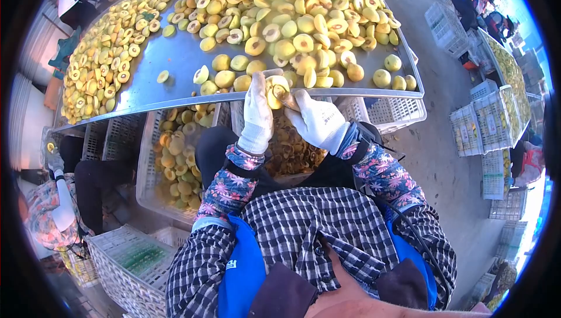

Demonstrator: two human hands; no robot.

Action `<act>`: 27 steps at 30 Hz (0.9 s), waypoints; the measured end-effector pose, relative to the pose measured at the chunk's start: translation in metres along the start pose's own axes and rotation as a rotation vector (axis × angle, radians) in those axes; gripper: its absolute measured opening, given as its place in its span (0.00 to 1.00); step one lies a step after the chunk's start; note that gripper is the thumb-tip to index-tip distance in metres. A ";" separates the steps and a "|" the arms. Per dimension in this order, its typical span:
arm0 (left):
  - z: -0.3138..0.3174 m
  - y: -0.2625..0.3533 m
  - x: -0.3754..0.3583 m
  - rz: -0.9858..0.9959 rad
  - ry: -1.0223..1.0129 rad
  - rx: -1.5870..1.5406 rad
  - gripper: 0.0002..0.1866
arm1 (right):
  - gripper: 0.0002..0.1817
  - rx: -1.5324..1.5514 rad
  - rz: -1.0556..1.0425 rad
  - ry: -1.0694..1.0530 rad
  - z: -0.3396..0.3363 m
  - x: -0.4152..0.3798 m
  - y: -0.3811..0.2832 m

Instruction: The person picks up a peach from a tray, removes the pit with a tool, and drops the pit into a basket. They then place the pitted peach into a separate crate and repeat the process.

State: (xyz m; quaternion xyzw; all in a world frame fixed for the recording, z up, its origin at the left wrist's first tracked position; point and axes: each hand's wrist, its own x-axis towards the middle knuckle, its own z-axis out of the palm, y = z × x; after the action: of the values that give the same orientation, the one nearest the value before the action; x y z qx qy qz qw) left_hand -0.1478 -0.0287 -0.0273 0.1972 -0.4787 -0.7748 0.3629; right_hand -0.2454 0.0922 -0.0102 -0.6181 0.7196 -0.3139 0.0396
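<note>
My left hand [257, 113], in a white knit glove, holds a cut yellow peach [274, 91] upright at the front edge of the metal table. Gloved the same way, my right hand [319, 120] is closed around a short brownish tool [288, 101], its tip right at the cut face of the fruit. The tool's working end is partly hidden, so I cannot tell its kind. Just beyond both hands, a large heap of halved and whole peaches [286, 26] covers much of the metal table [169, 55].
Below my hands is a crate of brown cut scraps [295, 151]. Left of it stands a crate of peaches [181, 160]; a white crate [397, 113] sits under the table's right corner. A co-worker [55, 207] sits at left. More people and stacked crates [485, 119] are at right.
</note>
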 end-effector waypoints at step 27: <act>-0.020 -0.008 0.021 -0.183 -0.103 0.320 0.29 | 0.20 0.204 0.228 -0.418 0.010 0.003 0.018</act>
State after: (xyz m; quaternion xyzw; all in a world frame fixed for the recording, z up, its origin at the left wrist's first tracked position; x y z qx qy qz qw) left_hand -0.1519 -0.0544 -0.0429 0.2553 -0.5940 -0.7274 0.2300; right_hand -0.2569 0.0863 -0.0264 -0.5772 0.7255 -0.2440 0.2847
